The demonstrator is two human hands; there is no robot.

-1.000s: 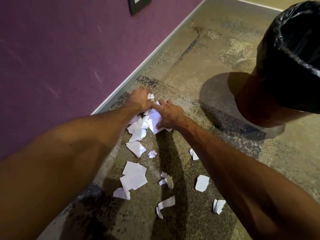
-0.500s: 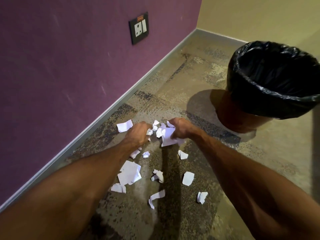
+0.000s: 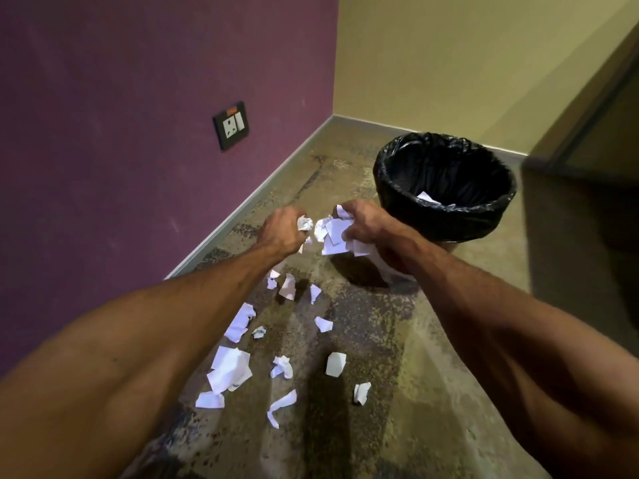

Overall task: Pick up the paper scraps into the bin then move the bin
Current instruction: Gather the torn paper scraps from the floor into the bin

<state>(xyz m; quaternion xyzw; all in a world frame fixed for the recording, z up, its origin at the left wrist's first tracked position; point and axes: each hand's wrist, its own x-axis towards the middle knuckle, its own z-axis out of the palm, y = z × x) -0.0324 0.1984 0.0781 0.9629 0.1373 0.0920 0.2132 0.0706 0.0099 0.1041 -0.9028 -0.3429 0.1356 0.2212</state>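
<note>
Both arms reach forward over the floor (image 3: 432, 357), the two hands raised above it and close together, just in front of the bin (image 3: 449, 221). The left grip (image 3: 281, 233) is curled tight round a small crumpled wad (image 3: 305, 223) of white paper that shows between its fingers. The right grip (image 3: 366, 224) is closed on a larger bunch (image 3: 331, 233) of flat, torn white pieces that stick out toward the left hand and hang below the palm. The bin stands upright near the corner where the purple wall (image 3: 121, 167) meets the yellow wall (image 3: 466, 63); a black liner (image 3: 387, 181) is folded over its rim, and a white piece or two (image 3: 426, 197) lie inside. More scraps (image 3: 231, 369) are scattered on the floor beneath and between the forearms, from just under the hands back toward the person, some flat and some crumpled. A dark socket (image 3: 231, 125) sits on the purple wall.
</note>
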